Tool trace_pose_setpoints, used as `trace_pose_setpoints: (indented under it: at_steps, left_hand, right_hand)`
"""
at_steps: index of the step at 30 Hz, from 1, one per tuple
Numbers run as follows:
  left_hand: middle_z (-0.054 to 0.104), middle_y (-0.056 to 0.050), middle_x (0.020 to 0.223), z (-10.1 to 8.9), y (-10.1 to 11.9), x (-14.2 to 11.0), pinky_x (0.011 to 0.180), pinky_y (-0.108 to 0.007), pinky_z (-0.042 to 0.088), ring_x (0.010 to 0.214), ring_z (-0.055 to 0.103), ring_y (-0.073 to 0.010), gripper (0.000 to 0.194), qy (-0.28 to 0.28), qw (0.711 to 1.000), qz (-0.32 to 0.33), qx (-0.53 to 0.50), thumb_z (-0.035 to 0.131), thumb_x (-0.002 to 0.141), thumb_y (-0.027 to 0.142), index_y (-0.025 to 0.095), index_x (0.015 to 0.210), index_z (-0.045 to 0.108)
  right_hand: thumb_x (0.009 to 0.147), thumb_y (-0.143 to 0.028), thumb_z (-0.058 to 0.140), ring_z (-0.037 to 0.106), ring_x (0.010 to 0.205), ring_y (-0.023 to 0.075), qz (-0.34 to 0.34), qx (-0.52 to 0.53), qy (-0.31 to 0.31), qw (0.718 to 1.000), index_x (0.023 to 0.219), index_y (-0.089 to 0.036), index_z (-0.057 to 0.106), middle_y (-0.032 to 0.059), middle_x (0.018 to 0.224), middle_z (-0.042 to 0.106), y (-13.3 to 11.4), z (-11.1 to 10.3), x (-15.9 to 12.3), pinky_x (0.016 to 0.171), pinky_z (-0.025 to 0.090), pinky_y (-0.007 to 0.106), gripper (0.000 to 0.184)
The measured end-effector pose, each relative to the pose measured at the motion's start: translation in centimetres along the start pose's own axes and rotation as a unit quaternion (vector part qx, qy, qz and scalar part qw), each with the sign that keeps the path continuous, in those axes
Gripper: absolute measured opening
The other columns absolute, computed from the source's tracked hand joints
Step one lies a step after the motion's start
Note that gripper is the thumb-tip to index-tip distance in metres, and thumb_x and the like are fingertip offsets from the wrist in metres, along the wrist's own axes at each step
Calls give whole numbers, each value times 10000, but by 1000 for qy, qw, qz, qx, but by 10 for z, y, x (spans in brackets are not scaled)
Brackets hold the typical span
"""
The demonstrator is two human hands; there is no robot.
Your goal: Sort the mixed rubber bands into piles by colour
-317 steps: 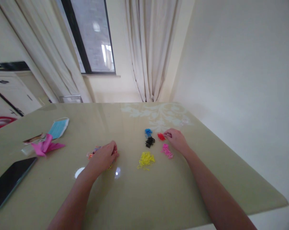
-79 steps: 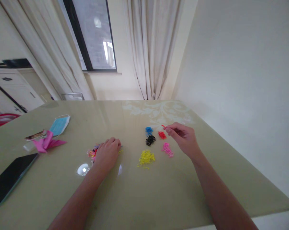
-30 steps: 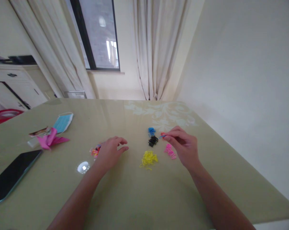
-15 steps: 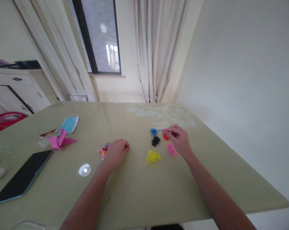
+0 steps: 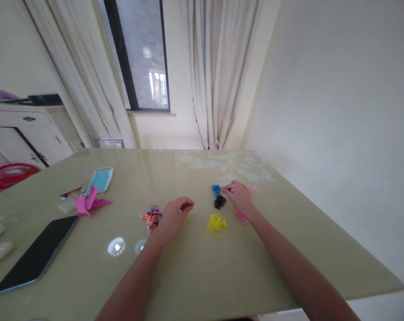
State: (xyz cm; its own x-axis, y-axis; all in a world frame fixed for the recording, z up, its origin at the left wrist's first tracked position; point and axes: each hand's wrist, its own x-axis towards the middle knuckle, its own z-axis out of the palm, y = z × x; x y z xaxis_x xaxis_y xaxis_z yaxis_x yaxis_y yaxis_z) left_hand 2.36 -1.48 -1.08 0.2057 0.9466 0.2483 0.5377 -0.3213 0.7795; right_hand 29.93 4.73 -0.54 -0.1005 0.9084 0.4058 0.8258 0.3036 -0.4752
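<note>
My left hand (image 5: 175, 216) is pinched closed, with a tiny yellow-orange rubber band (image 5: 193, 204) showing at its fingertips. Beside its wrist lies a mixed-colour heap of small rubber bands (image 5: 151, 217), partly covered by the hand. At the right edge of the blue rubber bands (image 5: 216, 189) are the closed fingertips of my right hand (image 5: 240, 198); what they hold is too small to make out. Just nearer are black rubber bands (image 5: 219, 202) and a yellow pile (image 5: 217, 224). Pink rubber bands (image 5: 242, 217) show under my right wrist, and the red pile is mostly hidden.
On the table's left lie a dark tablet (image 5: 38, 252), a pink folded-paper piece (image 5: 91, 203), a blue face mask (image 5: 101, 179) and a white box-like strip (image 5: 66, 205). A bright round reflection (image 5: 116, 246) shows on the tabletop. A wall (image 5: 339, 133) rises along the right.
My left hand has moved right and off the mixed heap, uncovering more of it. My right hand has shifted left to the blue pile; the blue strand stretched at its fingertips no longer shows.
</note>
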Motion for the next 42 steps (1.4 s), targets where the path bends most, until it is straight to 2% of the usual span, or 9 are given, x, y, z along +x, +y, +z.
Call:
trace_pose_setpoints:
  at_steps: [4, 10, 18, 22, 27, 30, 33, 36, 42]
  left_hand:
    - [811, -50, 968, 10, 11, -5, 878, -343, 589, 894, 751, -204, 141, 13, 997, 16, -71, 646, 917, 314, 214, 953, 740]
    - [819, -49, 946, 17, 26, -12, 850, -331, 596, 872, 762, -204, 175, 4, 994, 6, -105, 703, 895, 353, 209, 979, 752]
    - [807, -34, 913, 17, 25, -17, 854, -323, 584, 862, 736, -195, 178, 17, 995, 3, -100, 718, 885, 382, 213, 922, 763]
    - [802, -39, 961, 14, 23, -16, 853, -320, 574, 883, 726, -197, 239, 8, 994, 4, -105, 729, 876, 413, 212, 1003, 756]
    - [783, -55, 1028, -8, 12, -11, 807, -338, 542, 868, 692, -215, 260, 46, 994, -43, 84, 639, 934, 438, 218, 1030, 740]
    - [764, -89, 1118, -22, 2, -14, 926, -414, 507, 1020, 685, -282, 222, 24, 956, -84, 281, 592, 958, 354, 220, 1057, 740]
    - [750, -126, 1139, -28, 1, -17, 964, -461, 480, 1111, 673, -343, 238, -40, 909, -121, 396, 560, 969, 295, 203, 1093, 741]
    - [748, -125, 1123, -29, 6, -18, 913, -431, 485, 1066, 694, -333, 258, -74, 893, -148, 418, 493, 997, 262, 205, 1057, 737]
    - [748, -100, 1058, -29, -2, -15, 856, -347, 472, 1004, 709, -266, 234, -89, 906, -143, 388, 475, 979, 195, 214, 928, 702]
  right_hand:
    - [971, -393, 679, 588, 688, 158, -57, 111, 3, 992, 912, -202, 836, 49, 803, 683, -13, -8, -26, 659, 454, 287, 255]
    - [883, -575, 761, 465, 601, 109, -125, 246, -80, 958, 1019, -192, 825, 22, 816, 628, -45, -4, -47, 578, 384, 258, 411]
    - [938, -512, 723, 470, 608, 116, -104, 269, -85, 954, 868, -177, 815, -7, 712, 546, -56, -3, -52, 590, 369, 268, 354]
    - [940, -442, 740, 487, 622, 120, -107, 284, -83, 949, 849, -182, 807, -3, 719, 563, -57, -9, -50, 592, 377, 270, 284]
    - [918, -458, 760, 514, 634, 132, -94, 347, -11, 933, 876, -207, 816, 24, 768, 622, -53, -31, -45, 575, 405, 279, 261]
    - [885, -436, 799, 520, 620, 130, -85, 384, 20, 919, 866, -213, 820, 29, 766, 637, -51, -44, -43, 533, 391, 272, 225]
    - [862, -398, 828, 508, 606, 121, -85, 409, 34, 908, 858, -218, 823, 21, 754, 637, -52, -50, -43, 524, 380, 267, 180]
    - [847, -362, 845, 524, 627, 124, -86, 428, 39, 899, 865, -223, 829, 16, 751, 636, -53, -51, -43, 545, 384, 269, 141]
    - [841, -346, 849, 560, 664, 139, -84, 438, 36, 895, 864, -232, 836, 25, 761, 653, -53, -54, -45, 570, 413, 279, 117]
